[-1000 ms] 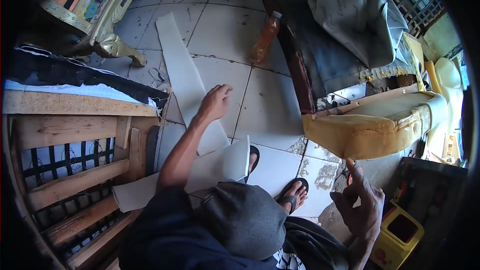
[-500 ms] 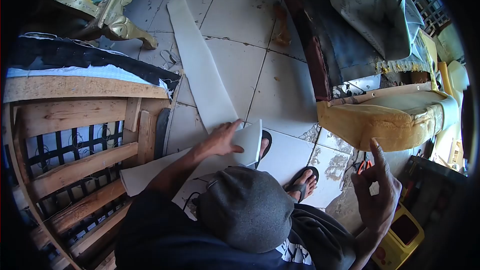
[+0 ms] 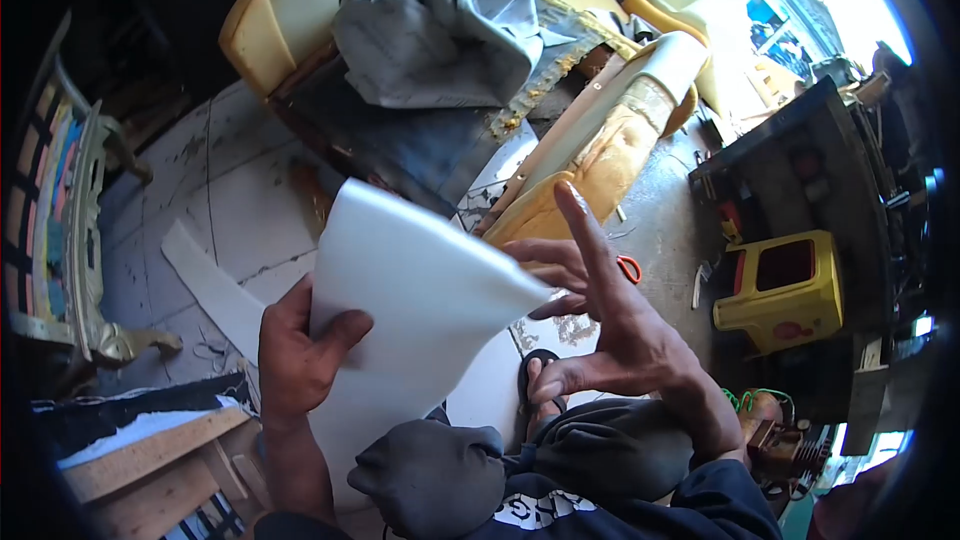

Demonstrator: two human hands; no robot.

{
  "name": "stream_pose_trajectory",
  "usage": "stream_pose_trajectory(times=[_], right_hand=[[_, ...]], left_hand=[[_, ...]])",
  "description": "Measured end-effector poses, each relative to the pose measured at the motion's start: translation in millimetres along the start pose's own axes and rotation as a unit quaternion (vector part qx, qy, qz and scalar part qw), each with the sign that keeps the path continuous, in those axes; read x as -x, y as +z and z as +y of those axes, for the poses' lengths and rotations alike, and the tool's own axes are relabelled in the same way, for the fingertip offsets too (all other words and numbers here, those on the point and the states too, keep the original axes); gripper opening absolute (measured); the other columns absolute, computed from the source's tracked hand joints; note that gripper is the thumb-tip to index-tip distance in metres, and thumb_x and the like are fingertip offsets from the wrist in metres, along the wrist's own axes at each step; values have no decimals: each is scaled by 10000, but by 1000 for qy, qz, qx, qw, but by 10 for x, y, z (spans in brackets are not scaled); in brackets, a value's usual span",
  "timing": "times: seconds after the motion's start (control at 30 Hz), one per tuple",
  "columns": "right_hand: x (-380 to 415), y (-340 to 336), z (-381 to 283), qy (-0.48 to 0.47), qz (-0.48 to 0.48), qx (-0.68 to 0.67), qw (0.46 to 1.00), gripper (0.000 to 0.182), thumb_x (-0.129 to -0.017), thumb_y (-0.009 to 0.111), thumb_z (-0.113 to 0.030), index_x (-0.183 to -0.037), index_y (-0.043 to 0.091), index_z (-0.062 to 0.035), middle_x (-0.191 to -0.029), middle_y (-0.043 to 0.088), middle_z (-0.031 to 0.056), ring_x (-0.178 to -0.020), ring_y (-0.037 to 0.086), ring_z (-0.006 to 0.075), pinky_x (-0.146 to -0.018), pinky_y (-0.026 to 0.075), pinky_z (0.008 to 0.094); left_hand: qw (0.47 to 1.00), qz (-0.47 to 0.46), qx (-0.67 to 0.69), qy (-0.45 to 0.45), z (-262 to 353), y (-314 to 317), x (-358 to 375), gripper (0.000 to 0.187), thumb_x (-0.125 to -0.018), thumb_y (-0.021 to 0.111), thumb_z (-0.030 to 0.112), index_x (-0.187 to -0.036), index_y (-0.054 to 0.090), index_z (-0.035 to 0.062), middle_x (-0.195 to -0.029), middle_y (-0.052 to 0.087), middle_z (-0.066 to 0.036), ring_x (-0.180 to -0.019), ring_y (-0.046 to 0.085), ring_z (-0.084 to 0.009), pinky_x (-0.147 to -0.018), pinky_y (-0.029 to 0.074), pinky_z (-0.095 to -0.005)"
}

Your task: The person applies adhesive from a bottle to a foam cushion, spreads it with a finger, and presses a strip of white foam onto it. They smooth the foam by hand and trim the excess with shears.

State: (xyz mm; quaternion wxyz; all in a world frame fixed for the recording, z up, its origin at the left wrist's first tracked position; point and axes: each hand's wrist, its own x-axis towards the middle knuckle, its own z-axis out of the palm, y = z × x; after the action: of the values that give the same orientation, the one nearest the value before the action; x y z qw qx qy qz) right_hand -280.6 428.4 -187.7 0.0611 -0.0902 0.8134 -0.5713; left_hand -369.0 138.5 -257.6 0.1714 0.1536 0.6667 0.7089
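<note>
A white foam-like sheet (image 3: 420, 290) is raised in front of my body, its broad face towards me. My left hand (image 3: 308, 345) is closed on the sheet's left edge, thumb pressed over the near face. At the opposite corner is my right hand (image 3: 640, 335), open with fingers spread and the index finger stretched upward. Some of its fingertips overlap the sheet's corner in this view. On the tiled floor to the left lies a long white strip (image 3: 215, 285), partly covered by the raised sheet.
Ahead stands a stripped seat frame with grey fabric (image 3: 440, 30) heaped on it and a yellowed foam arm (image 3: 600, 150). Orange-handled scissors (image 3: 628, 269) lie beyond my right hand. A yellow plastic housing (image 3: 780, 290) is at right; a wooden frame (image 3: 150, 460) is at lower left.
The white sheet has been lifted from low near my feet, with my left hand now gripping its edge. My right hand has come in beside it. The view has turned right.
</note>
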Motion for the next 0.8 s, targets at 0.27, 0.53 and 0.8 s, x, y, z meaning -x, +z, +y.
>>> stream_pose_trajectory(times=[0.27,0.53,0.8], right_hand=[[-160,-166,10,12,270,-233,934,680,-950,758,-238,-1465,402,27,-1131,696,148,-943,735,206,-797,642,332],[17,-620,218,34,334,-282,899,631,-943,765,-268,-1411,478,43,-953,717,111,-789,735,133,-669,639,234],[-74,-1268,471,5,335,-354,873,500,-990,702,-289,-1294,569,84,-965,707,110,-737,728,137,-604,631,222]], left_hand=[[991,-126,9,47,644,445,-939,315,-978,732,233,-1151,636,-12,-898,733,-67,-793,659,-84,-710,529,-261],[985,-169,-18,5,757,986,-1278,328,-992,712,252,-1116,634,-42,-812,742,-100,-670,666,-85,-611,530,-248],[978,-144,-136,66,1007,1570,-1779,450,-992,708,288,-1271,548,-27,-965,740,-142,-809,679,-118,-712,538,-266]])
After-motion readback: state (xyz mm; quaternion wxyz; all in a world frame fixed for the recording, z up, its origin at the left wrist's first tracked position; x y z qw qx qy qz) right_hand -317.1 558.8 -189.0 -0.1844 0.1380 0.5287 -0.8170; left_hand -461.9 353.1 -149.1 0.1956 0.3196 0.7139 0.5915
